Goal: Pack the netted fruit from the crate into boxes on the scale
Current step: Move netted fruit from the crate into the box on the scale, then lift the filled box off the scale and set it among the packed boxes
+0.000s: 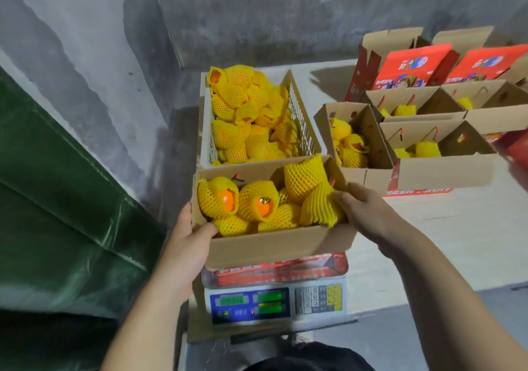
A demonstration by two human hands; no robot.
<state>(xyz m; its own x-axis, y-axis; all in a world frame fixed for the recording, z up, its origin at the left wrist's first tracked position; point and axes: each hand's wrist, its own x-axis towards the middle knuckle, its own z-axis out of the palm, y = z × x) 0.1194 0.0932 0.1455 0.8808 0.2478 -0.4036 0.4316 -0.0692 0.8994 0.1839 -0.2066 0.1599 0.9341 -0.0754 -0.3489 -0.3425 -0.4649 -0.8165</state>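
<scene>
Box on scale: the open cardboard box (274,245) sits on the scale (275,299) at the frame's centre, nearly full of netted fruit (258,200) in yellow foam sleeves.
Left hand: the left hand (187,245), at 8 o'clock of the box, holds its left wall, thumb hooked over the rim and fingers hidden outside.
Right hand: the right hand (361,205), at 3 o'clock of the box, lies at the right rim with fingers curled on a netted fruit (320,208) in the corner; whether it grips the fruit or the wall is hard to tell.
Crate: the white crate (300,113), at 12 o'clock just behind the box, is well stocked.
Handling: loaded, the box is probably heavy and its thin walls may bow, so hold low at both ends. The fruit is soft-skinned; the sleeves cushion it but slide.
Other boxes: partly filled boxes (368,142) stand at 2 o'clock.
Hard to read: the scale's green digits are blurred; its platform is covered.
</scene>
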